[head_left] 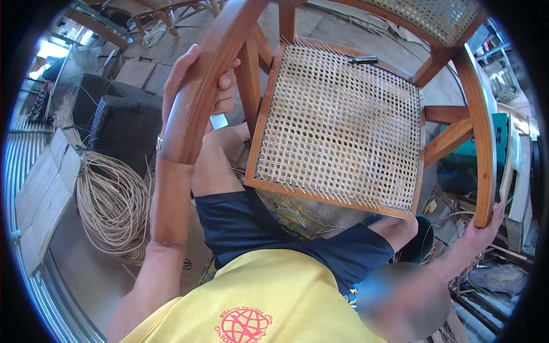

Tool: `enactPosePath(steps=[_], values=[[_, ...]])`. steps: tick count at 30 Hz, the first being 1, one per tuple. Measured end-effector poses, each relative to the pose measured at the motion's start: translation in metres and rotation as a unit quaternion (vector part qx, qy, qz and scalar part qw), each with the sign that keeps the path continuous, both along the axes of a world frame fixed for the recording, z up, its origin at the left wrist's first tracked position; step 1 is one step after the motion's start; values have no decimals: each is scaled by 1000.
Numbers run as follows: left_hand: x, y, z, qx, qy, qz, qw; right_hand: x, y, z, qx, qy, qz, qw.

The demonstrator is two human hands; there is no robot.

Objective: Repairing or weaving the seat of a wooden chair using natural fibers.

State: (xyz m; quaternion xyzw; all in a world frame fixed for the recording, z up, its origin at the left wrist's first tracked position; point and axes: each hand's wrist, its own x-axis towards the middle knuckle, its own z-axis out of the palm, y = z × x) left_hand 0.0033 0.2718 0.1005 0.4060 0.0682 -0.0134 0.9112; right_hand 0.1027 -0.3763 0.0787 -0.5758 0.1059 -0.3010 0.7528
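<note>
Left fingers: your left hand is curled tight round the left leg of the wooden chair; the fingertips wrap over its right face and the palm backs its left face.
Right fingers: your right hand cups the near end of the right leg, thumb up along the wood, fingers closed loosely beneath it.
Where the chair lies: it is tipped on its side across your lap, the woven cane seat facing you and between your two hands, the back panel off to the far right.
Why held so: I judge one hand on each leg keeps the frame from rolling, and your knees prop the near seat rail.
On the seat: a small dark tool rests at the far edge of the weave, apart from both hands.
Left of you: a coil of cane strands lies on the floor, beside a dark woven box.
Far left: flat cardboard by the wall.
</note>
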Motion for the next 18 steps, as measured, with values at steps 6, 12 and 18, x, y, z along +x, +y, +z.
enactPosePath(steps=[6, 12, 18], values=[[-44, -27, 3, 34, 2, 41, 999, 18, -26, -2, 5, -29, 57, 998], [-99, -48, -10, 37, -35, 75, 996, -3, -40, -9, 5, -88, 184, 979], [-114, -48, -35, 30, -58, 100, 993, -44, -17, -15, 3, -94, 157, 983]])
